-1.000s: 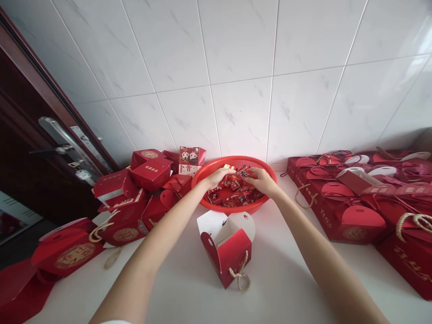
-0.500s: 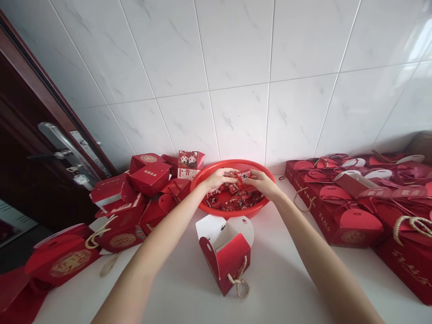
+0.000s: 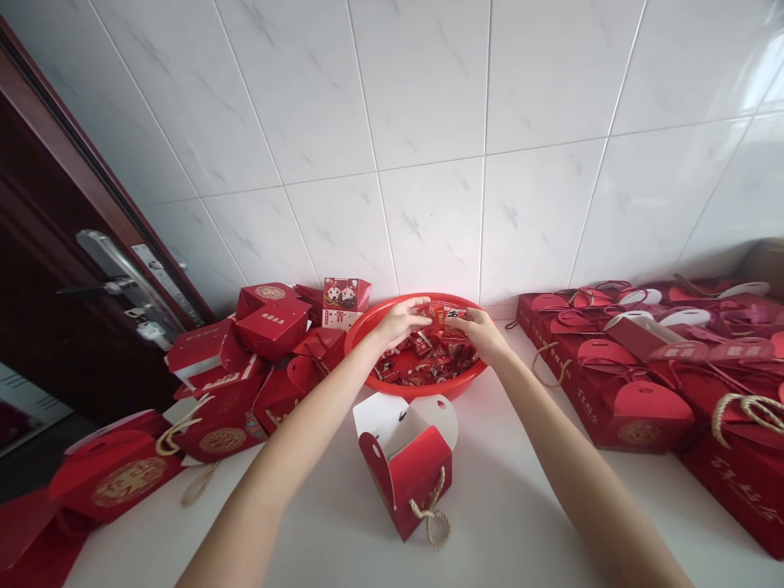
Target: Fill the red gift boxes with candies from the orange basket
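Over the red plastic basket [image 3: 385, 389] at the centre, both my hands are among wrapped sweets [image 3: 422, 367] in red packets. Between the thumb and fingers of my right hand [image 3: 481, 328] is a small red-and-white sweet packet [image 3: 453, 314] with dark print. My left hand [image 3: 399, 322] is just left of it, fingers curled around a bit of red wrapper that is mostly hidden. In front of the basket stands a red gift box [image 3: 422, 469] with its top flaps open, white inside, and a twisted rope handle [image 3: 432, 514].
More red boxes [image 3: 273, 318] with gold print are piled on the left, beside a dark door with a metal handle [image 3: 122, 269]. Rows of closed red boxes [image 3: 637, 412] with rope handles fill the right. A tiled wall [image 3: 429, 212] rises behind the white tabletop [image 3: 490, 506].
My left hand has drawn slightly away from the packet at my right fingers, widening the gap between the hands. The open gift box stays where it was; the view shifts slightly.
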`<move>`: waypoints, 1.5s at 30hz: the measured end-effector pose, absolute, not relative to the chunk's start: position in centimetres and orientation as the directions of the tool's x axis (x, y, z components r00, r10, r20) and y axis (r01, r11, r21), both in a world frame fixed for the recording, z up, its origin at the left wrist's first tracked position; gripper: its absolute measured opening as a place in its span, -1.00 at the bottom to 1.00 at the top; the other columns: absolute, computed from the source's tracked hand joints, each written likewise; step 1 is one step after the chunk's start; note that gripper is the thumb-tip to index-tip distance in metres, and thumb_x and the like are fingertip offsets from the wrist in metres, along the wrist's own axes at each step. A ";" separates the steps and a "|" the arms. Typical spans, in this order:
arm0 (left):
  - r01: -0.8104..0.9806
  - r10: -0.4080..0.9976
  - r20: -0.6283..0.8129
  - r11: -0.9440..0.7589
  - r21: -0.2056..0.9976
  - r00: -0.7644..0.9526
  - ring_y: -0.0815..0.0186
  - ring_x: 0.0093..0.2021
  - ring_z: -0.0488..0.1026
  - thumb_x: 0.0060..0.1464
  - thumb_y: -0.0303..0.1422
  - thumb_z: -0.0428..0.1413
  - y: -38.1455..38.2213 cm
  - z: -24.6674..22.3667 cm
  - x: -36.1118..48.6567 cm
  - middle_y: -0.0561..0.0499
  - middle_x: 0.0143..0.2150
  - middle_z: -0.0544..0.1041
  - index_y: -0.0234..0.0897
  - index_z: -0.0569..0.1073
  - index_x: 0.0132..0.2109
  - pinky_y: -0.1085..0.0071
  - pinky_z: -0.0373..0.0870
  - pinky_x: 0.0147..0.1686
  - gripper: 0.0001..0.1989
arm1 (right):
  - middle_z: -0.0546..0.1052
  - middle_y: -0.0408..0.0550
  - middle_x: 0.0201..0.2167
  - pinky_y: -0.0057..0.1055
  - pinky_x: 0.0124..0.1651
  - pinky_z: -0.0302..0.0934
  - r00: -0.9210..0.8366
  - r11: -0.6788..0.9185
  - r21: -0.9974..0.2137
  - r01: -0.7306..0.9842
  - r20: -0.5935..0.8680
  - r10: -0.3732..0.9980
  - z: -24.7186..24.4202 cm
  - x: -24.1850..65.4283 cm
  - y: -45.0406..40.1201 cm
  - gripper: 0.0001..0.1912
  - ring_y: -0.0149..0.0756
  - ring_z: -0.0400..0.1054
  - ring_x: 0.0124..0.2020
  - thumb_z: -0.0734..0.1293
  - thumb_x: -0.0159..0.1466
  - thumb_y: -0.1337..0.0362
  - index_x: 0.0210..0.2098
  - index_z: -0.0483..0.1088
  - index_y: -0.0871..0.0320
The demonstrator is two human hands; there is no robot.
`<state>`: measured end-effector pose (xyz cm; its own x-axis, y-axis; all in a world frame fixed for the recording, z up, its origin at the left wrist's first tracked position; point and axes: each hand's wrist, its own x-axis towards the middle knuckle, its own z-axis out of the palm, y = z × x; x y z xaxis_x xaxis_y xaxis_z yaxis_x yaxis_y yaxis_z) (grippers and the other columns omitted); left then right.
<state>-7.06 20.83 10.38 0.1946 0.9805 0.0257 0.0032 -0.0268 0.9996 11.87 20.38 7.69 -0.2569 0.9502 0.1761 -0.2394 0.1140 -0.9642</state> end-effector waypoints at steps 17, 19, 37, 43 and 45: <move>0.051 0.990 0.067 -0.074 0.996 0.123 0.26 -0.24 0.54 -0.17 -0.31 0.41 20.8 9.4 -6.9 -0.03 -0.29 0.62 -0.31 0.56 -0.32 0.33 0.41 -0.14 -0.73 | 0.63 -0.05 -0.30 -0.27 -0.08 0.44 -0.218 0.126 -0.949 -0.288 0.193 0.957 7.6 11.9 20.4 -0.70 -0.17 0.55 -0.18 0.50 0.01 0.20 -0.29 0.47 0.16; 0.041 0.988 0.052 -0.058 0.997 0.149 0.25 -0.24 0.56 -0.12 -0.32 0.39 20.8 9.4 -6.7 -0.04 -0.27 0.63 -0.32 0.58 -0.30 0.30 0.44 -0.10 -0.77 | 0.63 -0.05 -0.29 -0.25 -0.10 0.45 -0.240 0.112 -0.954 -0.277 0.182 0.954 7.6 11.9 20.4 -0.71 -0.17 0.55 -0.20 0.51 0.01 0.22 -0.29 0.47 0.15; 0.272 0.924 0.207 -0.299 0.915 0.322 0.27 -0.31 0.48 0.02 -0.18 0.27 20.6 8.8 -6.9 0.02 -0.36 0.59 -0.33 0.64 -0.28 0.34 0.40 -0.23 -0.73 | 0.63 0.00 -0.24 -0.23 -0.26 0.54 -0.359 0.001 -0.975 -0.221 0.083 0.930 8.4 12.2 19.9 -0.79 -0.12 0.54 -0.17 0.50 0.09 0.25 -0.30 0.48 0.15; 0.336 0.931 0.196 -0.299 0.893 0.307 0.24 -0.22 0.50 0.07 -0.23 0.24 20.7 9.0 -6.4 -0.03 -0.23 0.60 -0.30 0.61 -0.14 0.33 0.41 -0.16 -0.73 | 0.63 -0.02 -0.30 -0.29 -0.31 0.52 -0.296 0.027 -0.967 -0.255 0.104 0.949 8.3 12.0 19.9 -0.77 -0.16 0.55 -0.26 0.52 0.05 0.28 -0.29 0.50 0.16; 0.388 0.943 0.126 -0.245 0.889 0.307 0.22 -0.23 0.53 0.12 -0.24 0.20 20.9 8.8 -6.5 -0.07 -0.22 0.60 -0.28 0.58 -0.11 0.30 0.44 -0.17 -0.75 | 0.63 -0.04 -0.30 -0.30 -0.29 0.51 -0.242 0.050 -0.961 -0.273 0.119 0.963 8.3 11.9 20.0 -0.78 -0.20 0.54 -0.28 0.51 0.06 0.26 -0.30 0.49 0.16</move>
<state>-6.49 20.87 8.77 0.3067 0.9434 0.1262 0.3879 -0.2450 0.8885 11.91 19.98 8.27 -0.2424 0.9629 0.1186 -0.2732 0.0496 -0.9607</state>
